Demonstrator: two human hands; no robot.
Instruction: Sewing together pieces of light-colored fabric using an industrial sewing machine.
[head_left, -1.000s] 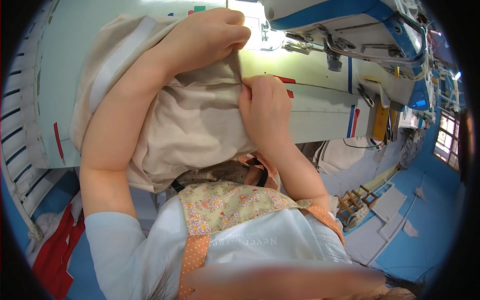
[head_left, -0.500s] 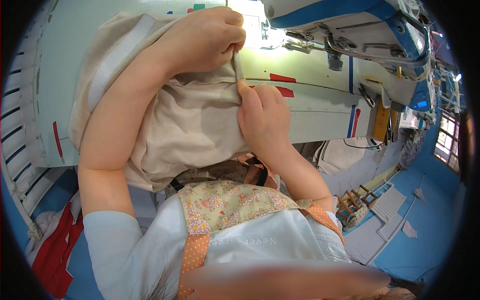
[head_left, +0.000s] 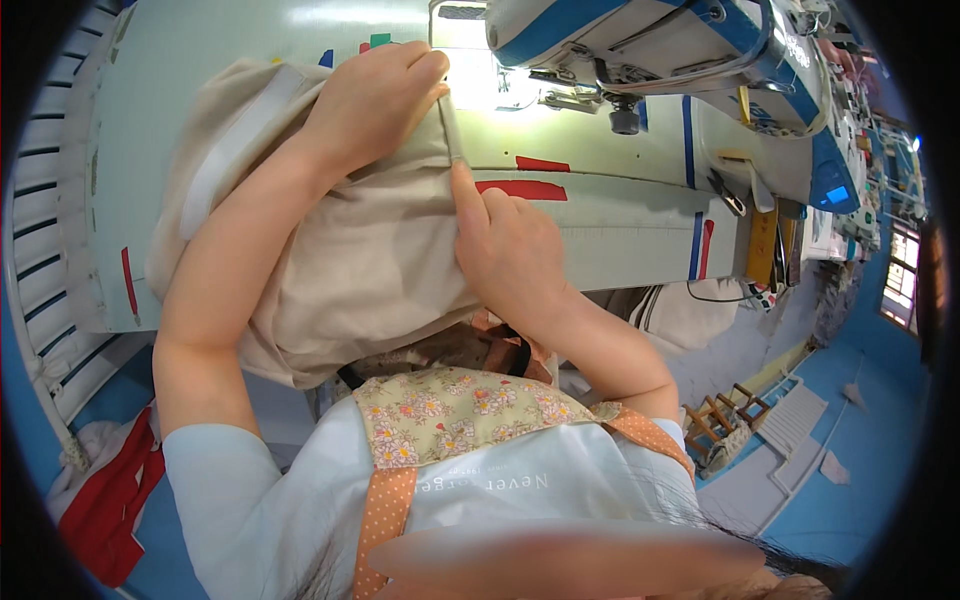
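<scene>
A piece of beige cloth [head_left: 375,245] lies over the table's front edge and hangs toward my lap, with a pale grey-white strip [head_left: 235,155] along its left part. My left hand [head_left: 385,95] is closed on the far end of its folded right edge, close to the sewing machine's lit needle area. Lower on that narrow fold, my right hand [head_left: 512,240] grips the edge, index finger straight along it and the other fingers curled. The right thumb is hidden. Between both hands the fold runs nearly straight.
The blue-and-white sewing machine [head_left: 640,45] stands at the far right, its presser foot [head_left: 570,100] beside the bright light. Red tape [head_left: 520,190] marks the pale table [head_left: 620,240]. Scissors [head_left: 727,192] lie at the right. A white slatted rack [head_left: 40,220] stands left.
The view has shifted, so the machine sits further left in it. My right index finger has straightened along the fold, and the cloth looks smoother. My left hand keeps its grip.
</scene>
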